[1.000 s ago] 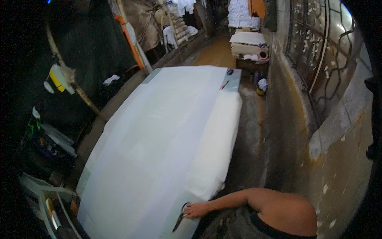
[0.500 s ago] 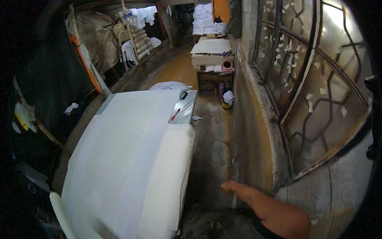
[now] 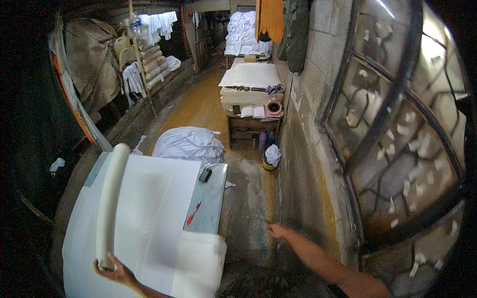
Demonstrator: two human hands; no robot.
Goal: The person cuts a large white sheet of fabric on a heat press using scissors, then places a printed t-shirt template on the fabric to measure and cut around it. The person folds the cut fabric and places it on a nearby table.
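Note:
My left hand [image 3: 115, 272] grips the lower end of a long white roll [image 3: 112, 203]. The roll stands tilted over the left part of the table; I cannot tell whether it is paper or cloth. Under it, wide white sheets [image 3: 154, 198] cover most of the grey tabletop [image 3: 211, 198]. A folded cream-white stack [image 3: 201, 260] lies along the table's near right side. My right hand [image 3: 276, 230] hangs in the aisle right of the table with its fingers curled closed; whether anything is inside cannot be seen.
On the tabletop lie a red pen [image 3: 194, 212] and a small black object [image 3: 205, 174]. Beyond the table sits a white cloth heap [image 3: 189, 143]. A second table [image 3: 251, 97] stands farther back, with a bucket [image 3: 271, 161] before it. A grilled window [image 3: 397, 139] lines the right wall.
The white roll has come up from the lower left corner and now rises over the table in my left hand, which has come into view. My right hand stays closed. The view has shifted.

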